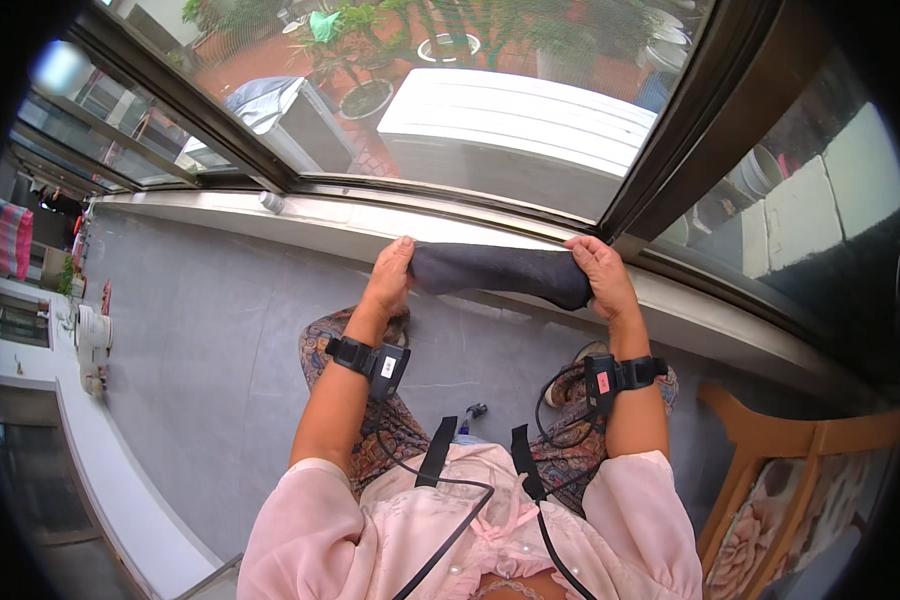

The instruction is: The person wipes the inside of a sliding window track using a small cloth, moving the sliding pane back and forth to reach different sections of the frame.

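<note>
A dark sock-like piece of fabric [499,271] is stretched sideways between my two hands, in front of the window sill. My left hand [391,276] grips its left end, thumb on top. At the other end my right hand [604,274] pinches the cloth near its upper corner, and the lower edge sags beside the palm. The cloth looks flat, with a slight bulge at the lower right. On each forearm a black device is strapped, with a cable running from it. My knees, in patterned trousers [390,420], are below the hands.
A pale window sill [330,214] runs under the framed glass, with a small grey cylinder [271,202] on it. To the right stands a wooden chair [784,442] with a floral cushion. Grey floor [187,322] extends left towards white pots [92,334]. Potted plants are outside.
</note>
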Available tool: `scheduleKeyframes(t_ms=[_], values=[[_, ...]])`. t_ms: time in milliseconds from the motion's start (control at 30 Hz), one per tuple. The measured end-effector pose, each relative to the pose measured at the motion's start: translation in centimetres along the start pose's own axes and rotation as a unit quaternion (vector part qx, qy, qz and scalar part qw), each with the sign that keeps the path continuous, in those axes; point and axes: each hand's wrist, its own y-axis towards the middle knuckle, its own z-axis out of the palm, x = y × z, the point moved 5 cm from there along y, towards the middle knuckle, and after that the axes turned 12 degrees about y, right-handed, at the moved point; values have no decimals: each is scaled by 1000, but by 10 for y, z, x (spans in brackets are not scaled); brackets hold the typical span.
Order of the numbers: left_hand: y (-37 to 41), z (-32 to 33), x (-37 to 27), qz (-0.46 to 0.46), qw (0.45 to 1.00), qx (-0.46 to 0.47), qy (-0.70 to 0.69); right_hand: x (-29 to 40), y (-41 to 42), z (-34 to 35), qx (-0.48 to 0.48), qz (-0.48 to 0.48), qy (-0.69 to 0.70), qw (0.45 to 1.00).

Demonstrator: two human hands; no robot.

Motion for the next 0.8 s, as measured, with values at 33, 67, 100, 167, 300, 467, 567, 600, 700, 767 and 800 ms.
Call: scheduleKeyframes(t_ms=[33,67,100,167,300,467,567,600,700,767,800], values=[[-1,4,-3,7,1000,-12,-20,-1,0,2,6,12,25,1000],[-2,10,-5,-15,999,-8,-44,-1,-1,3,16,30,55,998],[-4,12,-7,-43,998,-1,-45,-2,-2,5,20,36,68,997],[-6,16,-8,-98,994,11,-47,-4,-4,6,28,49,92,994],[-11,14,-13,-58,997,53,21,6,-7,15,51,40,14,998],[-25,7,-31,-39,981,134,135,11,-12,8,73,16,-372,925],[-55,53,-60,97,858,393,316,5,-8,7,41,-26,-459,887],[-66,71,-67,120,821,433,352,7,-8,16,72,-104,-478,869],[-79,114,-69,216,750,480,402,5,-9,44,147,-193,-438,866],[-64,127,-71,244,789,349,443,-4,-9,59,199,-173,-354,897],[-56,130,-71,278,794,281,462,-10,-9,65,219,-166,-301,913]])
